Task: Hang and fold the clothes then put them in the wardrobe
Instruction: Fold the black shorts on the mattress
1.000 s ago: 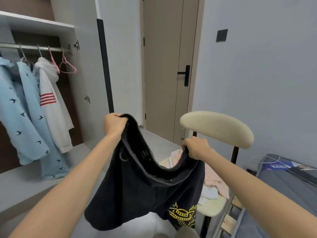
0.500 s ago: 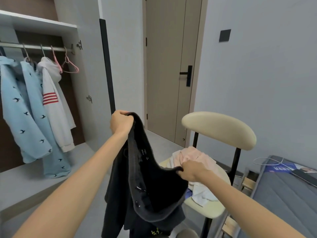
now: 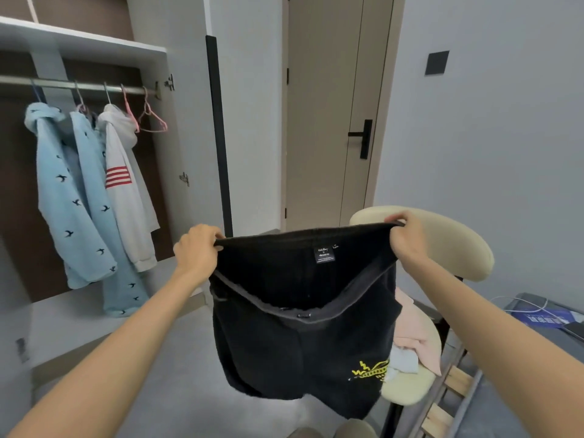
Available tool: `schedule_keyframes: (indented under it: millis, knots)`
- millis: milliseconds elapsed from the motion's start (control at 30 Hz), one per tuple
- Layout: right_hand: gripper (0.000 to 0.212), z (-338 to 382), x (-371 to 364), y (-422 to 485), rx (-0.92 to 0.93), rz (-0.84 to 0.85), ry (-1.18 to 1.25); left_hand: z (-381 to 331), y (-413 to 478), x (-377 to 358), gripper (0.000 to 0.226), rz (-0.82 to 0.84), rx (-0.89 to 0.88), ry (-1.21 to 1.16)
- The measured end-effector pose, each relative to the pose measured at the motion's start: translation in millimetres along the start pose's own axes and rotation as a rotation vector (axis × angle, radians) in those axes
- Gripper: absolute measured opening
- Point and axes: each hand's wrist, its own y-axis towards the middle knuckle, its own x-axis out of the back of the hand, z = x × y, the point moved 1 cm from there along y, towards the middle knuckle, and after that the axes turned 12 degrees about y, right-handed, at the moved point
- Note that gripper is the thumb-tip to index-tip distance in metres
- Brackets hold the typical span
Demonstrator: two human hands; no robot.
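Black shorts (image 3: 300, 336) hang in the air in the middle of the view. Curled fingers (image 3: 215, 236) of the left hand (image 3: 197, 248) pinch the waistband at 9 o'clock, and those of the right hand (image 3: 406, 238) pinch it at 3 o'clock, pulling it tight and flat. Only the back of the band is held and the front sags low, so I think a fold could come out crooked, or the thick cloth could slip from one hand and fall on the floor. Close behind at 4 o'clock a chair (image 3: 467, 251) holds a pink cloth (image 3: 414, 330), which the shorts could snag. At 10 o'clock the open wardrobe (image 3: 82, 39) shows a blue coat (image 3: 72, 200), a white hoodie (image 3: 126, 197) and spare pink hangers (image 3: 151, 121) on the rail (image 3: 94, 86).
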Motion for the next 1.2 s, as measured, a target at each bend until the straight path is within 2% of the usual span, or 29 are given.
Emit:
schedule_keyframes:
  millis: [100,167,233,300,333,400,467,533,633,667,700,767,800,867,967,1067,1133,1200]
  knots:
    - [0.036,5,3,-5,0.095,-0.010,-0.154,10,-1,-7,0.029,0.070,0.113,-0.056]
    - [0.033,3,2,-9,0.031,0.010,-0.210,13,1,-8,0.034,0.127,0.239,-0.178]
    - [0.027,-2,-6,-13,-0.252,0.048,-0.047,14,6,-6,0.033,0.178,0.430,-0.364]
    - [0.026,-6,-15,-18,-0.644,0.080,0.281,11,10,-1,0.030,0.217,0.675,-0.615]
    - [0.027,-9,-17,-20,-0.757,0.091,0.394,12,10,1,0.029,0.216,0.759,-0.692]
    - [0.031,-18,-21,-16,-0.807,0.118,0.414,21,7,0,0.028,0.166,0.783,-0.668]
    - [0.038,-26,-24,-8,-0.694,0.129,0.317,38,-1,-5,0.030,0.080,0.680,-0.545]
    - [0.040,-29,-24,-4,-0.429,0.120,0.136,57,-11,-11,0.033,0.037,0.566,-0.372]
    - [0.036,-27,-23,-9,0.166,0.224,-0.521,74,-22,-16,0.037,0.096,0.436,-0.078]
    - [0.030,-28,-25,-12,0.297,0.260,-0.708,78,-25,-17,0.039,0.150,0.435,-0.050]
    - [0.024,-29,-28,-15,0.332,0.286,-0.822,83,-28,-19,0.038,0.212,0.455,-0.054]
    - [0.019,-33,-33,-17,0.169,0.340,-0.848,91,-33,-21,0.034,0.343,0.544,-0.145]
    - [0.020,-35,-36,-19,0.020,0.385,-0.777,94,-33,-21,0.034,0.376,0.597,-0.224]
    - [0.022,-36,-45,-22,-0.284,0.400,-0.440,93,-32,-20,0.031,0.389,0.753,-0.443]
    - [0.023,-39,-66,-21,-0.582,0.226,0.233,88,-25,-19,0.029,0.309,1.136,-0.993]
    - [0.023,-39,-81,-20,-0.698,0.069,0.680,82,-20,-13,0.036,0.146,1.276,-1.314]
    - [0.030,-34,-87,-22,-0.741,-0.015,0.839,77,-17,-9,0.033,-0.021,1.317,-1.398]
    - [0.030,-27,-93,-24,-0.762,-0.077,0.918,71,-17,-6,0.032,-0.189,1.282,-1.379]
